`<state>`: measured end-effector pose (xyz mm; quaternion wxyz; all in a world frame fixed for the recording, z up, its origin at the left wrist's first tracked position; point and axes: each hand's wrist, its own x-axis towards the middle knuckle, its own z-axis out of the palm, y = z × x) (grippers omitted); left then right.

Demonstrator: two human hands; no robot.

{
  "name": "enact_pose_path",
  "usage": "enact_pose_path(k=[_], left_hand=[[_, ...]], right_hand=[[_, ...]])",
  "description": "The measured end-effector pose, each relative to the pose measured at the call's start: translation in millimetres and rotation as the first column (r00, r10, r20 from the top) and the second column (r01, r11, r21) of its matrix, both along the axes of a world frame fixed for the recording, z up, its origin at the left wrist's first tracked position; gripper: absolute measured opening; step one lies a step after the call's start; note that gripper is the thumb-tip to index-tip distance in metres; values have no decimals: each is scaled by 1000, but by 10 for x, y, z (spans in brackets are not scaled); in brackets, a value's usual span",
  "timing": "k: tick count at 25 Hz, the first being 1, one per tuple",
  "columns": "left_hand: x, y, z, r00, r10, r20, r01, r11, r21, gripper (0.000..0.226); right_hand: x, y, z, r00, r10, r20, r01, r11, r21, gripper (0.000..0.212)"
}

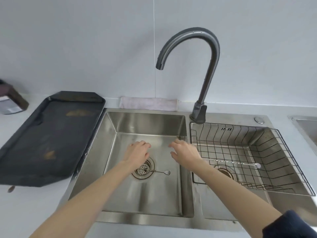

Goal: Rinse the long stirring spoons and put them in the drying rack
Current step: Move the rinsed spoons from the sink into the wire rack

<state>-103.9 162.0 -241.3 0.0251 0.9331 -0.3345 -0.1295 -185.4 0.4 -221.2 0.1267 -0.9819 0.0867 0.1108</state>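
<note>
One long metal stirring spoon lies on the floor of the left sink basin, its handle running over the round drain strainer. A second long twisted-handle spoon rests inside the black wire drying rack that sits in the right basin. My left hand hovers above the drain, fingers spread, holding nothing. My right hand hovers beside it near the basin's right wall, also with fingers apart and nothing in it. The grey gooseneck faucet arches over the left basin; no water runs.
A dark, stained tray lies on the white counter left of the sink. A folded pale cloth sits behind the basin against the wall. A dark box stands at the far left. Another steel edge shows at far right.
</note>
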Motion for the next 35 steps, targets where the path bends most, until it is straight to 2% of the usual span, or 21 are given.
enact_pose_path(k=[9, 16, 21, 29, 35], left_hand=[[385, 419, -388, 992, 4, -129, 11, 993, 116, 38], [533, 460, -874, 959, 19, -281, 16, 992, 122, 38], [557, 457, -1170, 941, 13, -338, 33, 991, 131, 36], [608, 449, -1492, 912, 18, -410, 54, 985, 164, 36], [611, 430, -1614, 920, 12, -392, 61, 983, 173, 35]], right_hand=[[371, 390, -470, 986, -21, -163, 29, 999, 45, 35], [507, 508, -928, 936, 5, -352, -4, 1000, 4, 35], [567, 558, -1257, 904, -8, -428, 15, 1000, 14, 37], [696, 603, -1647, 897, -11, -442, 42, 997, 61, 37], [689, 596, -1776, 909, -26, -416, 66, 994, 82, 35]])
